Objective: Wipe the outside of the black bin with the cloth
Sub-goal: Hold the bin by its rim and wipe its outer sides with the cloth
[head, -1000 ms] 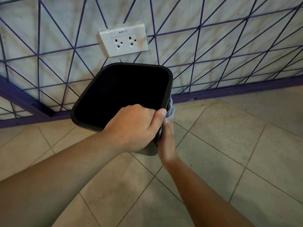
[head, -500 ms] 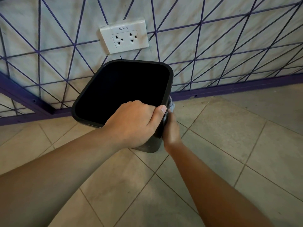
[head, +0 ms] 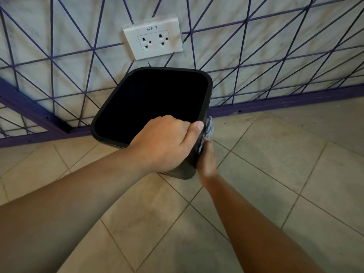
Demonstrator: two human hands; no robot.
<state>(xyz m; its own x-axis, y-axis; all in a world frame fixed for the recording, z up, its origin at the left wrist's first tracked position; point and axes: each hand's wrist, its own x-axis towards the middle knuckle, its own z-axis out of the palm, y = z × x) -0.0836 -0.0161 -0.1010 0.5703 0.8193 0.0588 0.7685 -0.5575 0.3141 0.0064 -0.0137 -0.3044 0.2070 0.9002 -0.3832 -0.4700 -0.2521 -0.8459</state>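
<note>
Since half a second ago, the right hand (head: 206,158) has slid a little lower along the bin's right wall, and more of the cloth (head: 209,131) now shows above it; a second ago the hand sat lower again, so it has been going up and down that side. The left hand (head: 165,142) has kept its grip on the near rim throughout.

The black bin (head: 151,103) sits in the middle of the frame, a little above centre, in front of the wall and over the tiled floor (head: 275,174). It is tilted, with its open mouth turned up and toward the camera and its base pointing down and away toward the lower right; its long axis runs from the mouth at the upper left to the base at the lower right. It is a squarish bin with rounded corners, a thick rolled rim and a plain dark inside. The outer wall near the base looks dull and slightly speckled.

The left hand curls over the near right corner of the rim, fingers inside, thumb on the outside. The right hand presses a bunched grey-blue cloth against the bin's right outer wall; its fingers are hidden behind the bin and cloth, so I cannot tell how they lie.

Behind the bin, in the upper middle of the frame, a white double socket (head: 153,38) is fixed to a pale wall (head: 275,46) crossed with purple lines.
</note>
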